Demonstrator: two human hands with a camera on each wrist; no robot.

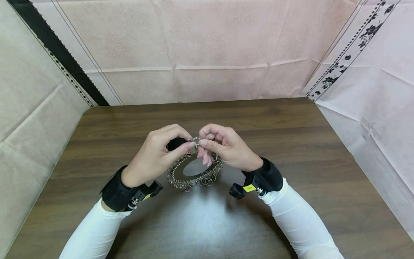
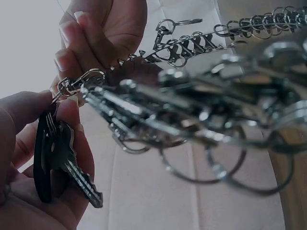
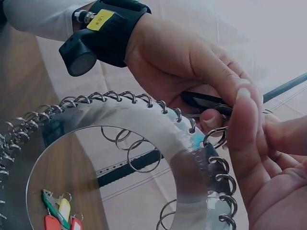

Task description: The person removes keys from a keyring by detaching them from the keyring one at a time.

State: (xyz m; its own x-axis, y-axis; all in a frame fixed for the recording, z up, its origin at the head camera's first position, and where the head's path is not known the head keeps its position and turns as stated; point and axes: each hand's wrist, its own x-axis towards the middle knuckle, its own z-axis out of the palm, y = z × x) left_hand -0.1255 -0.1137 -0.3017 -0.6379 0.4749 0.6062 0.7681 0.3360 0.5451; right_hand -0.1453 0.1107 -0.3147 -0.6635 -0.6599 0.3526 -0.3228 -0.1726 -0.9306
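Observation:
My left hand (image 1: 155,151) pinches a metal key ring between thumb and fingers. On it hang a key (image 2: 82,179) and a black fob (image 2: 42,165), clearest in the left wrist view. Opposite, my right hand (image 1: 231,147) pinches at a small metal clasp (image 2: 91,76) that meets the key ring; its fingertips partly hide the joint. Just below both hands is a round metal rack (image 1: 173,175), its rim lined with many small clasps and loops. Loose split rings (image 1: 207,180) hang from its near side.
Through the rack's round centre, the right wrist view shows keys with a red tag (image 3: 52,223), a yellow tag (image 3: 64,209) and a green one. The rack is over a brown wooden table (image 1: 291,201). Pale patterned cloth (image 1: 207,46) hangs behind and at both sides.

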